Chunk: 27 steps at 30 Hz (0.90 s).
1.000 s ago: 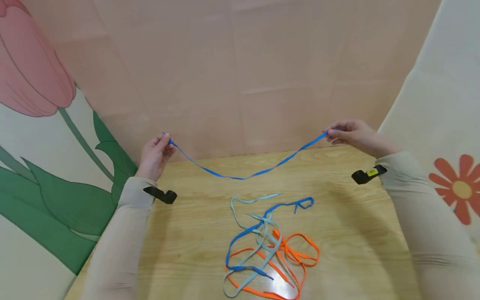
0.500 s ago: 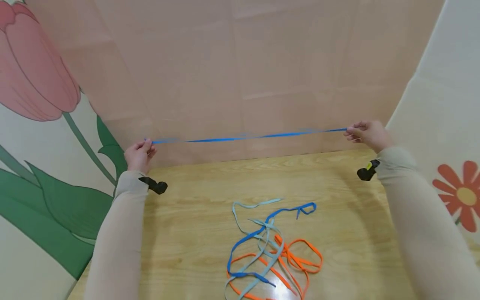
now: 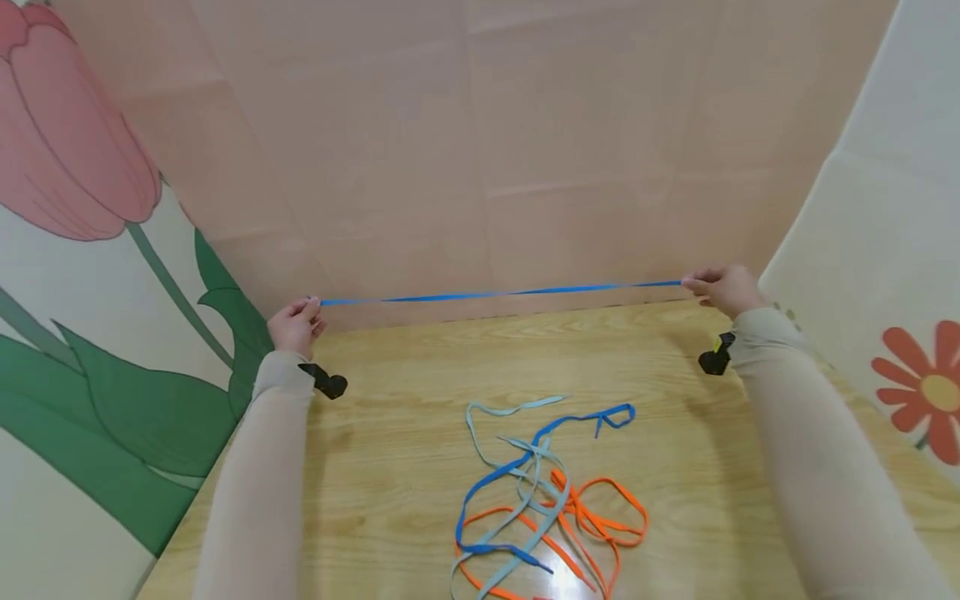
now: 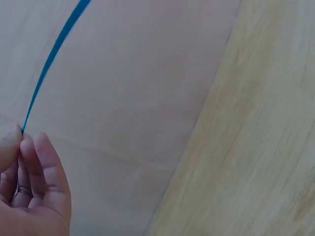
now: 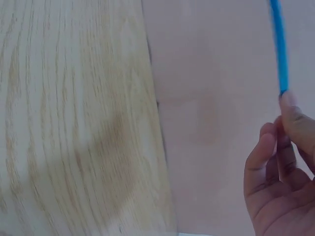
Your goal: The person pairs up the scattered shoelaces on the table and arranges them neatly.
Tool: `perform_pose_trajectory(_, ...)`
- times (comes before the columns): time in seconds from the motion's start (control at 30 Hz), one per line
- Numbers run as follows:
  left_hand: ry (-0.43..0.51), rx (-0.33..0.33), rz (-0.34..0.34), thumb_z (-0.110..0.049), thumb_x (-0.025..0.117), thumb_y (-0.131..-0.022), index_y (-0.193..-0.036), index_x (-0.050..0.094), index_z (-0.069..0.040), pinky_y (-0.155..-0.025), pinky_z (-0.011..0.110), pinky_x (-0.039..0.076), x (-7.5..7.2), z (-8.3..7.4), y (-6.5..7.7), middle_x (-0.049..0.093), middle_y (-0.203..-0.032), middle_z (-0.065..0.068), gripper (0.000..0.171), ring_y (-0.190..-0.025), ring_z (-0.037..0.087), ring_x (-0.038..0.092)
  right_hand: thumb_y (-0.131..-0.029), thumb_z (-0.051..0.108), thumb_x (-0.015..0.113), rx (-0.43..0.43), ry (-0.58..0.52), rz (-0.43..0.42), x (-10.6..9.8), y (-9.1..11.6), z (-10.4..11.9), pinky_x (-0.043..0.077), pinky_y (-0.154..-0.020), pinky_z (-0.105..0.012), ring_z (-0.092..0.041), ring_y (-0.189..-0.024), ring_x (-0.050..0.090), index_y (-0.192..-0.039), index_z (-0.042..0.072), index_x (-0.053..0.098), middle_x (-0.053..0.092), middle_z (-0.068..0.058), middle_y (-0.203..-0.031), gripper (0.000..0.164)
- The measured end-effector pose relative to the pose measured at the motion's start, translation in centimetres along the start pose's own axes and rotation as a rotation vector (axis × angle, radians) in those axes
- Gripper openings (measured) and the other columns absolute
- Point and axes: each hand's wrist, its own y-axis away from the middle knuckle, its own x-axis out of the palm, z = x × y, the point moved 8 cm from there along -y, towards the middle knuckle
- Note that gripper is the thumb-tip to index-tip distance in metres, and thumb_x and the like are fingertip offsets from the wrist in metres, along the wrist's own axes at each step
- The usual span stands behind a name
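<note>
A flat blue shoelace (image 3: 450,297) is stretched nearly straight, slightly twisted, across the far side of the table. My left hand (image 3: 296,325) pinches one end between thumb and finger; the left wrist view shows the blue lace (image 4: 54,51) rising from those fingertips. The other end is pinched by my right hand (image 3: 723,290), and in the right wrist view the lace (image 5: 279,46) runs up from the thumb. On the table below lies a loose tangle: a second blue shoelace (image 3: 491,477), a pale grey-green shoelace (image 3: 517,408) and orange lacing (image 3: 600,527), crossing over one another.
The wooden table (image 3: 390,467) meets a pinkish backdrop (image 3: 480,167) along its far edge. Side panels stand left and right, printed with a pink tulip (image 3: 82,142) and a red flower (image 3: 930,392). Small black wrist devices (image 3: 326,381) sit on both sleeves.
The held blue shoelace went from a sagging curve to nearly straight as my hands moved apart. Since half a second ago both hands have come lower and slightly closer together. The tangle lies unchanged.
</note>
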Motion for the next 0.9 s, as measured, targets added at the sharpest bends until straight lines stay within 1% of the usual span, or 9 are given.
perform_pose_trajectory(0.13, 0.018, -0.068, 0.071, -0.002, 0.062, -0.092, -0.083, 0.057, -0.005, -0.059, 0.019, 0.055, 1.1, 1.6, -0.2, 0.064, -0.076, 0.0, 0.011, -0.061, 0.008, 0.06, -0.094, 0.028, 0.065, 0.044, -0.063, 0.016, 0.6, 0.1, -0.4, 0.054, -0.066, -0.016, 0.004, -0.068, 0.059, -0.122, -0.013, 0.055, 0.065, 0.013, -0.082, 0.051)
perform_pose_trajectory(0.23, 0.034, -0.086, 0.094, 0.001, 0.061, -0.092, -0.082, 0.054, -0.005, -0.06, 0.02, 0.057, 1.6, 2.6, -0.5, 0.064, -0.07, 0.001, 0.013, -0.061, 0.009, 0.063, -0.093, 0.019, 0.066, 0.067, -0.129, 0.01, 1.0, 0.0, -0.4, 0.054, -0.063, -0.015, 0.003, -0.065, 0.063, -0.118, -0.014, 0.059, 0.067, 0.014, -0.075, 0.042)
perform_pose_trajectory(0.3, 0.05, -0.095, 0.095, 0.003, 0.061, -0.091, -0.082, 0.053, -0.005, -0.061, 0.021, 0.057, 1.7, 3.1, -0.8, 0.064, -0.069, 0.002, 0.015, -0.061, 0.009, 0.064, -0.092, 0.015, 0.067, 0.077, -0.205, -0.005, 1.1, -0.1, -0.4, 0.054, -0.063, -0.015, 0.002, -0.065, 0.065, -0.107, -0.008, 0.066, 0.067, 0.015, -0.069, 0.028)
perform_pose_trajectory(0.37, 0.044, -0.096, 0.09, 0.005, 0.06, -0.091, -0.084, 0.053, -0.004, -0.063, 0.021, 0.057, 1.8, 3.5, -0.8, 0.065, -0.068, 0.001, 0.014, -0.06, 0.009, 0.064, -0.091, 0.01, 0.067, 0.08, -0.294, -0.018, 1.3, -0.1, -0.3, 0.055, -0.064, -0.016, 0.001, -0.065, 0.067, -0.093, 0.003, 0.071, 0.067, 0.015, -0.067, 0.009)
perform_pose_trajectory(0.4, 0.039, -0.1, 0.087, 0.005, 0.06, -0.091, -0.085, 0.052, -0.004, -0.065, 0.021, 0.058, 1.9, 3.7, -0.8, 0.065, -0.068, 0.001, 0.013, -0.06, 0.009, 0.064, -0.091, 0.008, 0.066, 0.078, -0.344, -0.023, 1.4, -0.2, -0.3, 0.055, -0.065, -0.016, 0.0, -0.065, 0.068, -0.086, 0.008, 0.071, 0.067, 0.016, -0.067, 0.006)
perform_pose_trajectory(0.5, 0.028, -0.11, 0.081, 0.006, 0.059, -0.092, -0.09, 0.052, -0.003, -0.074, 0.024, 0.058, 2.2, 4.0, -0.4, 0.066, -0.068, 0.002, 0.011, -0.06, 0.008, 0.065, -0.09, 0.002, 0.065, 0.077, -0.454, -0.034, 1.8, -0.2, -0.2, 0.056, -0.069, -0.017, 0.0, -0.066, 0.068, -0.074, 0.021, 0.069, 0.067, 0.015, -0.067, 0.025)
perform_pose_trajectory(0.6, 0.031, -0.122, 0.083, 0.006, 0.058, -0.092, -0.092, 0.051, -0.002, -0.084, 0.027, 0.055, 2.7, 4.4, -0.1, 0.067, -0.07, 0.002, 0.01, -0.063, 0.009, 0.066, -0.09, 0.0, 0.063, 0.071, -0.491, -0.041, 2.3, -0.1, -0.2, 0.056, -0.07, -0.016, 0.0, -0.066, 0.068, -0.073, 0.023, 0.069, 0.068, 0.015, -0.068, 0.029)
perform_pose_trajectory(0.77, 0.028, -0.123, 0.102, 0.006, 0.057, -0.093, -0.093, 0.053, -0.001, -0.095, 0.03, 0.049, 3.9, 5.3, 0.1, 0.068, -0.072, 0.003, 0.008, -0.069, 0.009, 0.067, -0.09, -0.001, 0.063, 0.097, -0.558, -0.041, 2.9, 0.0, -0.6, 0.056, -0.07, -0.016, -0.001, -0.067, 0.069, -0.074, 0.022, 0.071, 0.069, 0.011, -0.068, 0.029)
perform_pose_trajectory(0.9, 0.015, -0.129, 0.108, 0.005, 0.057, -0.093, -0.092, 0.052, -0.003, -0.098, 0.03, 0.048, 4.5, 6.4, 0.1, 0.068, -0.075, 0.002, 0.009, -0.073, 0.009, 0.068, -0.09, -0.002, 0.063, 0.118, -0.596, -0.051, 3.4, 0.1, -1.0, 0.056, -0.072, -0.018, -0.003, -0.068, 0.069, -0.076, 0.018, 0.072, 0.07, 0.009, -0.07, 0.026)
